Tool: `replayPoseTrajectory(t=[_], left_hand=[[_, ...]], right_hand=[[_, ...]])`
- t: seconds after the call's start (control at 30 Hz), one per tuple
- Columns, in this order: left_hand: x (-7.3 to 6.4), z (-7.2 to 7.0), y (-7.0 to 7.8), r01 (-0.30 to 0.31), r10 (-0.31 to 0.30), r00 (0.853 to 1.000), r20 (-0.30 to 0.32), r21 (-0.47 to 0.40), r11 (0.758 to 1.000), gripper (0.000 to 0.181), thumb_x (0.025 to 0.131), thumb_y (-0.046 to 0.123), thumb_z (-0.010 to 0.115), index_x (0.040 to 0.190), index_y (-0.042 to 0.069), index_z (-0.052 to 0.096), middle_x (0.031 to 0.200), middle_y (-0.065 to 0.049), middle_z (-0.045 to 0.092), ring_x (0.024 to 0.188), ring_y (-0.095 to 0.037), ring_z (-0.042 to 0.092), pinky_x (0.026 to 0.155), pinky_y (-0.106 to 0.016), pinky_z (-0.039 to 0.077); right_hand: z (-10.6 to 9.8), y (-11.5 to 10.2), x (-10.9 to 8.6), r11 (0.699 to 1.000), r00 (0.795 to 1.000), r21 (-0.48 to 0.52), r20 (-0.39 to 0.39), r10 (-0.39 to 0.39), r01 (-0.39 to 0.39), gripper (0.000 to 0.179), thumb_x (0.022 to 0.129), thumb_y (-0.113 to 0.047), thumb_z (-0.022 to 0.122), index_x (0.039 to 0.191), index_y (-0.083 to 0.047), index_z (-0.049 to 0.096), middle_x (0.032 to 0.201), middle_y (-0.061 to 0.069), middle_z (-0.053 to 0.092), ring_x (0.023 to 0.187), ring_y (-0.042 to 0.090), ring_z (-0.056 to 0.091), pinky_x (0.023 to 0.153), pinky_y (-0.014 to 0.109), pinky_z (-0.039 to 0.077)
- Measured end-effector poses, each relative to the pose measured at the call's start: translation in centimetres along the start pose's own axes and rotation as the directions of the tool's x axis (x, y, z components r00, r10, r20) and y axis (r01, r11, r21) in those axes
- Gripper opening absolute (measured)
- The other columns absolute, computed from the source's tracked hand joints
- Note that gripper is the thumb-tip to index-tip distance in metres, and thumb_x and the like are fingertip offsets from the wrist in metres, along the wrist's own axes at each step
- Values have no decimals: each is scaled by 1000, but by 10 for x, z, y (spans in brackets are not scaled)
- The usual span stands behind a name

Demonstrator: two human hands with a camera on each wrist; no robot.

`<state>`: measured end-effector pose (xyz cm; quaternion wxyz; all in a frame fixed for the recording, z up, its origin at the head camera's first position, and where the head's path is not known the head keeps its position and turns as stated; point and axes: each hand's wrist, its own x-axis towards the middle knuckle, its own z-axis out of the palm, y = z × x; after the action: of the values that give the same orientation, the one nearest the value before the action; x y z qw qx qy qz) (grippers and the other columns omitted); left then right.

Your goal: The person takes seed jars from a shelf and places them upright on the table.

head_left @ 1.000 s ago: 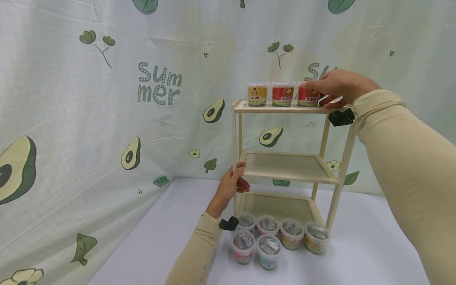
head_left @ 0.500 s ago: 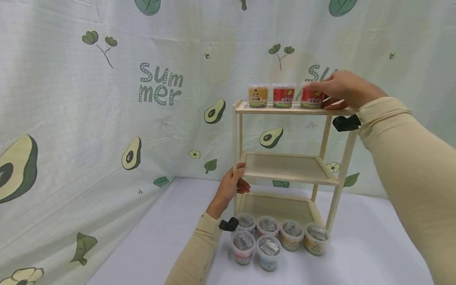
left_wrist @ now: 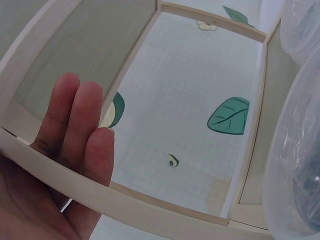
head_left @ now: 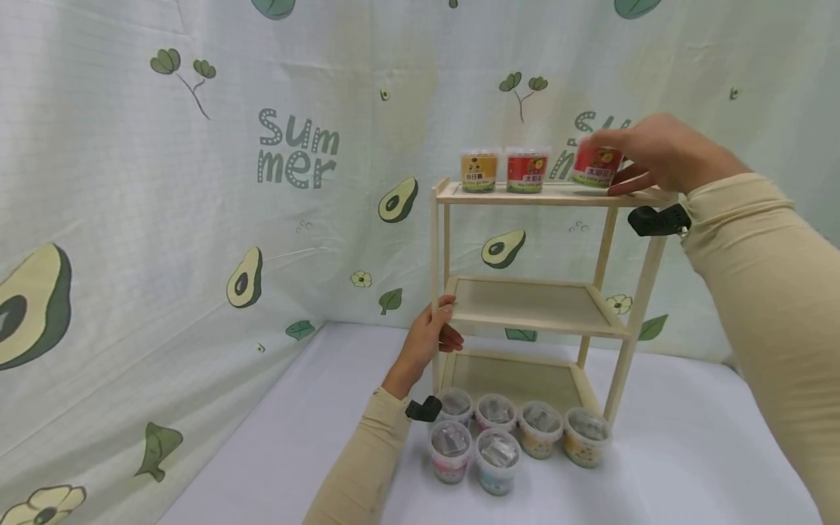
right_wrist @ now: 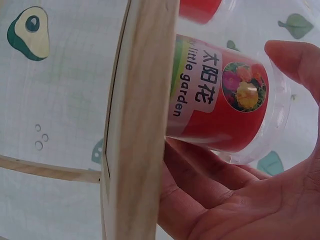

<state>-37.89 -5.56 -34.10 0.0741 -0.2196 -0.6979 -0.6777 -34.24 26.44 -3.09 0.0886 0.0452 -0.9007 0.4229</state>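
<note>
My right hand (head_left: pixel 679 153) holds a red labelled plastic cup (head_left: pixel 596 165) over the right part of the wooden shelf rack's (head_left: pixel 558 325) top board. The cup leans a little. In the right wrist view, the thumb is at the clear rim of the cup (right_wrist: pixel 225 100), with fingers on its other side. A yellow cup (head_left: pixel 479 172) and a second red cup (head_left: pixel 527 172) stand upright on the top board's left half. My left hand (head_left: pixel 420 343) grips the rack's left front post at middle-shelf height; in the left wrist view its fingers (left_wrist: pixel 87 115) reach past the post.
Several lidded clear cups (head_left: pixel 496 463) stand on the white table (head_left: pixel 315 415) at the rack's foot, in two rows. The middle shelf (head_left: pixel 525 301) and bottom shelf (head_left: pixel 515 379) lie below the top board. A printed curtain (head_left: pixel 341 240) hangs behind and to the left.
My right hand has moved to the right with the red cup, which now tilts and appears slightly raised off the top board. The left hand keeps its grip on the post.
</note>
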Motion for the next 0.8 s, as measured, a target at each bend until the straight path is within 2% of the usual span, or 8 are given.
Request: replayPoseTrajectory(t=[0.17, 0.27, 0.37, 0.7, 0.8], left_hand=[[0, 0, 1, 1, -1, 1000, 1, -2, 1000, 48, 104, 48, 49, 144, 21, 52, 73, -7, 69, 64, -21, 70, 62, -31, 53], [0, 0, 1, -2, 2, 1000, 4, -9, 1000, 49, 104, 47, 49, 144, 20, 52, 73, -8, 70, 64, -21, 70, 62, -31, 53], [0, 0, 1, -2, 2, 1000, 7, -14, 1000, 48, 105, 46, 49, 144, 20, 52, 74, -9, 70, 65, -22, 70, 63, -32, 53], [0, 0, 1, -12, 12, 1000, 4, 3, 1000, 48, 104, 48, 48, 144, 21, 52, 74, -9, 70, 65, -23, 70, 63, -33, 53], [1, 0, 0, -10, 10, 1000, 7, 4, 1000, 49, 105, 48, 47, 144, 20, 51, 75, -9, 70, 65, -24, 70, 63, -33, 53]], right_hand=[[-2, 1, -2, 997, 1000, 82, -5, -12, 12, 73, 90, -59, 66, 134, -4, 47, 119, 9, 52, 88, 21, 66, 75, 39, 60], [-4, 1, -2, 984, 1000, 180, 13, -14, 12, 64, 90, -54, 69, 127, -6, 50, 115, 5, 52, 87, 19, 65, 75, 40, 60], [-4, 0, -4, 972, 999, 235, 30, -24, 17, 59, 92, -50, 70, 126, -6, 50, 113, 4, 53, 87, 20, 64, 75, 41, 60], [-3, -1, -14, 956, 996, 281, 22, -91, 82, 51, 93, -43, 71, 126, -9, 50, 112, 1, 56, 94, 20, 60, 74, 39, 60], [-4, 0, -19, 953, 993, 283, 16, -117, 108, 47, 93, -41, 72, 123, -9, 54, 110, 0, 58, 92, 19, 62, 72, 38, 60]])
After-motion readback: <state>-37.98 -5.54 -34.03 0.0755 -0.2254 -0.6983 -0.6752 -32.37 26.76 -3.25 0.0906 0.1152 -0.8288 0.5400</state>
